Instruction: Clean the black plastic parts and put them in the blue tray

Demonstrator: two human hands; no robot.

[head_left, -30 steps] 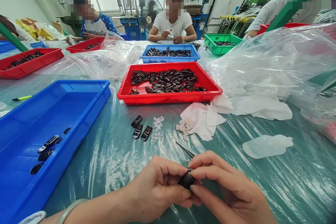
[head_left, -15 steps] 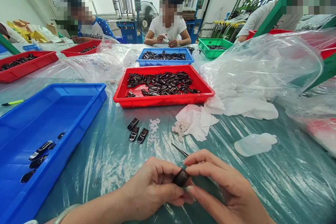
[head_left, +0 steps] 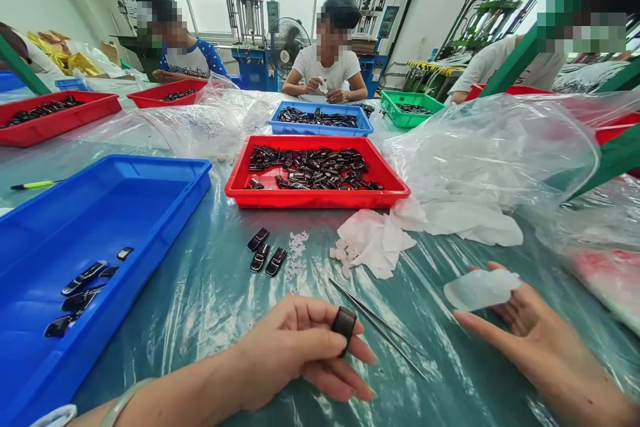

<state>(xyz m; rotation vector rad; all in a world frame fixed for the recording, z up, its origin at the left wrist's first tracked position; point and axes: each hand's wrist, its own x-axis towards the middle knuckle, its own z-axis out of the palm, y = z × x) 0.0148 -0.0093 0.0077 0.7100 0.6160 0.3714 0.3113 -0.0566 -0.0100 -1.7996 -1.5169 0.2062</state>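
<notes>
The left hand [head_left: 280,357] pinches a black piece [head_left: 345,323], leaving its face exposed, while the right hand [head_left: 550,347] spans a translucent bottle [head_left: 475,290], whether gripped I cannot tell.

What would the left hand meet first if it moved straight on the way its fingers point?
The left hand would probably meet the tweezers first; its height above the table is unclear, so it might pass over them.

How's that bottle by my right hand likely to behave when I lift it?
The bottle looks like thin, translucent plastic, so it may give under a squeeze and feel light. Its smooth, rounded sides could slip on the shiny plastic sheet.
</notes>
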